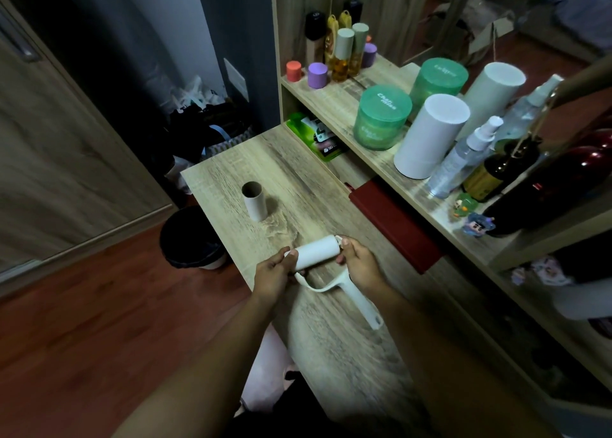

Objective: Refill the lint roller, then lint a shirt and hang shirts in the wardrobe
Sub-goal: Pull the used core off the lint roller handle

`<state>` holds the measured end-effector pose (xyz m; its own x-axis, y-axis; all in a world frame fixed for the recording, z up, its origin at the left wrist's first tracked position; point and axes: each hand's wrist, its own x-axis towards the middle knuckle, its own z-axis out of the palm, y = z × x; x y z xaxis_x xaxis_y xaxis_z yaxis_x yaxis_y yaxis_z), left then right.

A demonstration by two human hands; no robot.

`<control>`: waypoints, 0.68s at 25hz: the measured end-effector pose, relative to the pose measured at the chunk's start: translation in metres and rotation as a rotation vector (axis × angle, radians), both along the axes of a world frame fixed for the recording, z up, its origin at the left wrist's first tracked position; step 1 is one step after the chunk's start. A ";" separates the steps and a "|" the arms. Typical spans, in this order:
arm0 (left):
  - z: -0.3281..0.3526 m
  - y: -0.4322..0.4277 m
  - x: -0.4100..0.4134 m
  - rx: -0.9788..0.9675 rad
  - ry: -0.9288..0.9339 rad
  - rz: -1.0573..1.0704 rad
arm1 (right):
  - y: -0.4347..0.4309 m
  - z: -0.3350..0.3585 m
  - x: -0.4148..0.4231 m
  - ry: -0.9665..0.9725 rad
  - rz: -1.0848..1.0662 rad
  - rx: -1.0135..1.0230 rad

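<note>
Over the wooden desk (231, 169) I hold a white lint roller (351, 291) with a fresh white refill roll (316, 250) sitting between its fork arms. My left hand (273, 277) pinches the roll's left end and the fork arm there. My right hand (359, 263) grips the roll's right end, and the handle points down toward me. An empty cardboard core (254, 200) stands upright on the desk farther back. No shirt or wardrobe interior is in view.
A shelf on the right carries green tubs (381, 119), a white cylinder (430, 136), spray bottles (463, 159), dark bottles and small figurines. A red notebook (394, 225) lies under the shelf edge. A black bin (190, 238) stands on the floor to the left of the desk.
</note>
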<state>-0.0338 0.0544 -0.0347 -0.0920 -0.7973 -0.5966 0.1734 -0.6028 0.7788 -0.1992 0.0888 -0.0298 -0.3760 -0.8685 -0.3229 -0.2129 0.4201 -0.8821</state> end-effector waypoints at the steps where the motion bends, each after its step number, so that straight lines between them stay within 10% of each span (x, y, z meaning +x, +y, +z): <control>1: 0.000 0.000 0.001 0.000 0.004 -0.002 | 0.001 0.000 0.001 0.005 0.003 -0.001; 17: -0.001 -0.001 0.014 0.001 0.028 0.156 | 0.023 -0.005 -0.005 0.680 0.106 0.243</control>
<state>-0.0201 0.0531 -0.0359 0.0164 -0.8026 -0.5963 0.2864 -0.5677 0.7719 -0.2037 0.1115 -0.0353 -0.4798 -0.8450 -0.2363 -0.7314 0.5339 -0.4243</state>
